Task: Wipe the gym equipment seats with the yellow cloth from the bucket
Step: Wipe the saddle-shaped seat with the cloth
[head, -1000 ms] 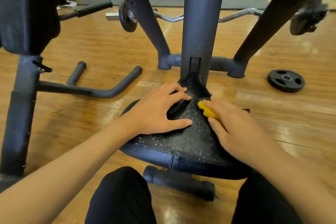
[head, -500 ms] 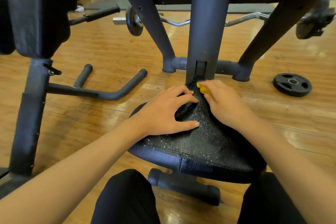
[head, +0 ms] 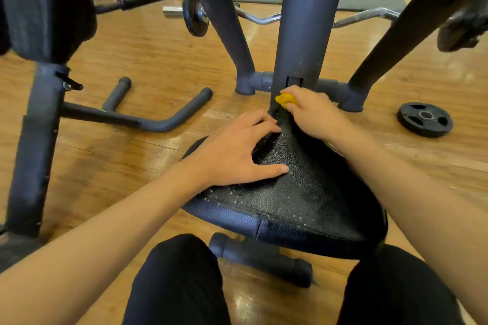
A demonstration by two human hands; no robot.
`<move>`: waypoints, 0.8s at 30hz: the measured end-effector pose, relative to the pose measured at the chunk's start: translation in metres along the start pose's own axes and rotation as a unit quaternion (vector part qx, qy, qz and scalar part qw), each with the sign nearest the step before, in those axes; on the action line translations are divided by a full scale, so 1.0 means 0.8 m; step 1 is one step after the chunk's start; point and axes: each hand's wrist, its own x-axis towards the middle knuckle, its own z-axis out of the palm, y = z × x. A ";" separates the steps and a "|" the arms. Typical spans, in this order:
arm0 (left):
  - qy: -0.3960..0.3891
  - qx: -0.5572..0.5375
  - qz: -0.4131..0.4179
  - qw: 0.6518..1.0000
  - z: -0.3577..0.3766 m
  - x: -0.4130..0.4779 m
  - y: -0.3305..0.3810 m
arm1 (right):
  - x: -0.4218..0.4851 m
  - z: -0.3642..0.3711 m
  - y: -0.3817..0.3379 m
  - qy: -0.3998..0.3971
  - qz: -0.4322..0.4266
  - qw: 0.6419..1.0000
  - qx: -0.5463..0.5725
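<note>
A black textured seat (head: 303, 192), speckled with droplets, fills the middle of the view. My left hand (head: 235, 150) lies flat on its left half with fingers spread, holding nothing. My right hand (head: 314, 113) grips a bunched yellow cloth (head: 285, 100) at the seat's narrow far tip, where it meets the grey upright post (head: 303, 34). Only a small part of the cloth shows past my fingers. No bucket is in view.
Another machine with a black pad (head: 45, 5) and floor bars (head: 158, 121) stands at the left. A weight plate (head: 424, 119) lies on the wooden floor at the right. A curl bar (head: 258, 18) lies behind the frame legs. My knees are at the bottom edge.
My right hand has slid the yellow cloth forward along the seat, from its middle up to the narrow tip by the post. My left hand has stayed flat on the seat.
</note>
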 end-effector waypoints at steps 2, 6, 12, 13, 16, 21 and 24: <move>-0.007 -0.001 0.000 1.000 0.000 0.000 -0.001 | 0.020 0.004 0.000 -0.005 0.010 1.000 -0.020; -0.005 -0.004 0.004 1.000 0.001 0.001 -0.004 | -0.059 0.004 0.003 0.035 -0.030 0.999 0.009; 0.009 -0.012 0.013 1.000 0.006 0.002 -0.008 | -0.243 -0.014 -0.005 0.046 -0.060 0.997 0.013; 0.008 -0.013 0.013 1.000 0.006 0.003 -0.009 | -0.249 -0.013 -0.007 0.050 -0.055 0.997 0.019; 0.007 -0.008 0.018 1.000 0.007 0.005 -0.012 | -0.214 -0.008 -0.008 0.045 -0.055 0.997 0.026; 0.005 -0.002 0.026 1.000 0.007 0.006 -0.012 | -0.073 0.004 -0.012 0.019 -0.031 0.999 0.005; -0.009 0.001 0.017 1.000 0.004 0.005 -0.008 | -0.004 0.001 -0.016 -0.004 0.003 1.000 -0.007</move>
